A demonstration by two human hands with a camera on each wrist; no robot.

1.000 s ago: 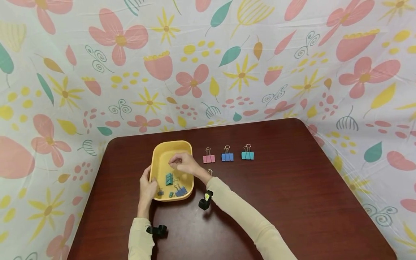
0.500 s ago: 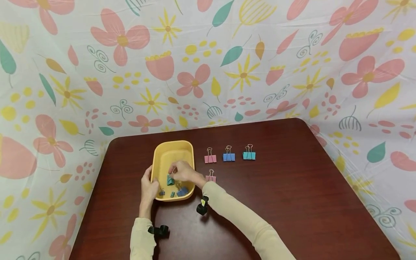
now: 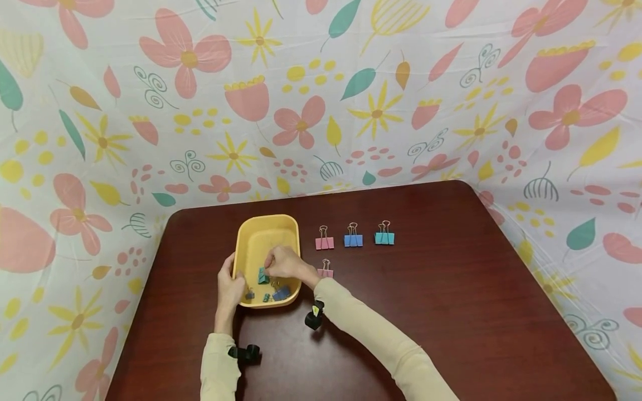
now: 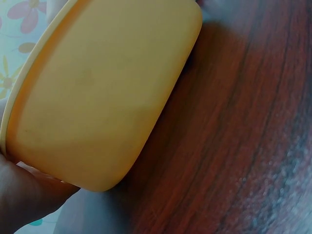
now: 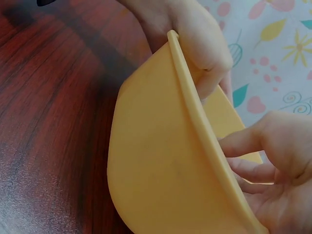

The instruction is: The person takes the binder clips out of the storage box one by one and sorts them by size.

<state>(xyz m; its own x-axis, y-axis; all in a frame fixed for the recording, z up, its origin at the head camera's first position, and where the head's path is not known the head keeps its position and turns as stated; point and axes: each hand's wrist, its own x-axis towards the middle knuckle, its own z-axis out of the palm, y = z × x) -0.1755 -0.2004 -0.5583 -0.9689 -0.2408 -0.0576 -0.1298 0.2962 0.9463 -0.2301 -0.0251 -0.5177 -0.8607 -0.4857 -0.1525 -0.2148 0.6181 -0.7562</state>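
My left hand [image 3: 231,285] grips the left rim of a yellow bin [image 3: 242,236], thumb over the edge; the left wrist view shows the bin's outer wall [image 4: 107,87]. My right hand [image 3: 286,263] reaches over the right rim, its fingers bent down into the bin. Its fingertips are right at a teal binder clip [image 3: 263,276], whose handles are hidden under the hand. I cannot tell whether they pinch it. Nearer the front of the bin lie a larger blue binder clip [image 3: 281,293], a small blue one [image 3: 249,294] and a small teal one [image 3: 266,298].
Right of the bin, a row of binder clips stands on the dark wooden table [image 3: 451,289]: pink [image 3: 324,243], blue [image 3: 353,240] and teal [image 3: 384,238]. Another pink clip [image 3: 325,273] sits below the first, close to my right wrist. A flowered cloth [image 3: 321,111] hangs behind.
My right hand has lowered from the middle of the bin toward the front, down to the teal clip. My left hand keeps its hold on the rim.
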